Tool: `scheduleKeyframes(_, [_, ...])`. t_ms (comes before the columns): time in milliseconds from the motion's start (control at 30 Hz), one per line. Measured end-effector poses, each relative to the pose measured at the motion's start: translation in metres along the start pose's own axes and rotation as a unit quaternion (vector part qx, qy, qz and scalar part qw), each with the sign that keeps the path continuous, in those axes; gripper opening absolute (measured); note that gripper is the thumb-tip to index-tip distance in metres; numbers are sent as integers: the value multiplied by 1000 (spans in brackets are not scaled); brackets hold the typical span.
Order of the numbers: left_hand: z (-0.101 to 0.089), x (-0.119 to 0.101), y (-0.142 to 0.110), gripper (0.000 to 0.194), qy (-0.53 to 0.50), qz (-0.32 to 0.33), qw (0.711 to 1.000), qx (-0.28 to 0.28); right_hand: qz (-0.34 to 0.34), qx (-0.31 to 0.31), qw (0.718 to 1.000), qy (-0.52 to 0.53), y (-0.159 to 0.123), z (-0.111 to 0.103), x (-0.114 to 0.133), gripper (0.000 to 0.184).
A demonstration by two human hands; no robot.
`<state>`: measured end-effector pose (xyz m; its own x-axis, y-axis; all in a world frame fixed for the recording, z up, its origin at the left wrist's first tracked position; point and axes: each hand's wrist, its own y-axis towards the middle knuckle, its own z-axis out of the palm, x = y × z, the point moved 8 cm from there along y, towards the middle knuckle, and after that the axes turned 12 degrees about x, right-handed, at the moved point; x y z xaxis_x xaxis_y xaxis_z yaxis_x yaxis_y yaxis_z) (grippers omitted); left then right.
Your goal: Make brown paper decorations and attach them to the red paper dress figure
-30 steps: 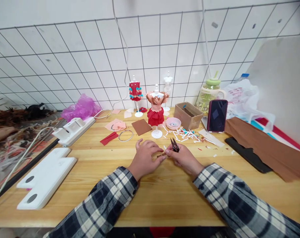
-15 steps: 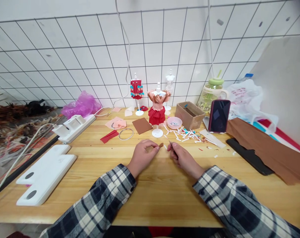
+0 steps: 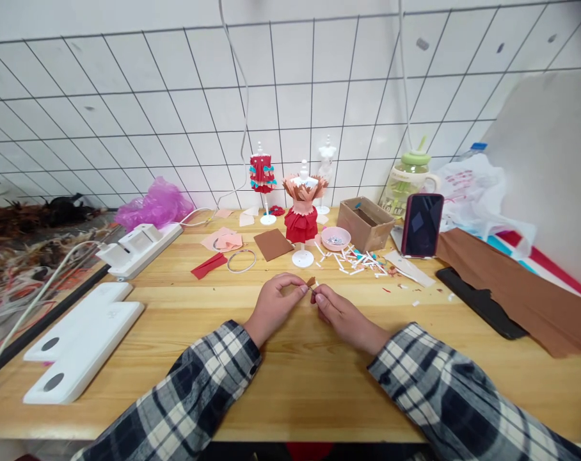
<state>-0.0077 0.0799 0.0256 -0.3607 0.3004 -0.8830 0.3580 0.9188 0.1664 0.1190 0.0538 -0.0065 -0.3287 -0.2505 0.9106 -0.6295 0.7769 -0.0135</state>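
Note:
My left hand (image 3: 279, 301) is closed, pinching a small brown paper piece (image 3: 310, 282) between thumb and forefinger. My right hand (image 3: 336, 312) is closed around a thin dark tool (image 3: 313, 292) that looks like tweezers, its tip touching or very near the brown piece. The fingers hide most of both. Just beyond the hands stands a small white dress form (image 3: 302, 257) wearing a red skirt (image 3: 301, 224), a pink waistband and a collar of brown and pink petals (image 3: 304, 188). A flat brown square sheet (image 3: 273, 244) lies to its left.
White paper sticks (image 3: 360, 261) lie scattered beside a pink bowl (image 3: 336, 239) and a cardboard box (image 3: 365, 224). A phone (image 3: 421, 225) stands upright at right, near brown sheeting (image 3: 516, 288). On the left are a power strip (image 3: 146, 248) and white flat devices (image 3: 84, 346).
My right hand has moved left, bringing the dark tool from a gap away up to the brown piece. My left hand stays almost in place. The whole view has shifted slightly.

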Motion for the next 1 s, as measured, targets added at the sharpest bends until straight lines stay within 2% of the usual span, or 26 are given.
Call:
scheduleKeyframes(200, [4, -4, 1, 11, 44, 38, 998, 18, -7, -11, 1000, 5, 0, -1, 1, 31])
scheduleKeyframes(367, [5, -7, 0, 13, 41, 39, 998, 26, 7, -28, 998, 51, 0, -3, -1, 32])
scheduleKeyframes(600, [5, -8, 0, 11, 50, 46, 997, 28, 45, -12, 990, 134, -2, -1, 0, 35])
scheduleKeyframes(833, [6, -9, 0, 11, 44, 51, 997, 30, 71, 13, 968, 240, -1, 5, -5, 37])
scheduleKeyframes(1000, [8, -9, -1, 14, 34, 46, 997, 45, 61, -13, 981, 182, -2, 4, -7, 34])
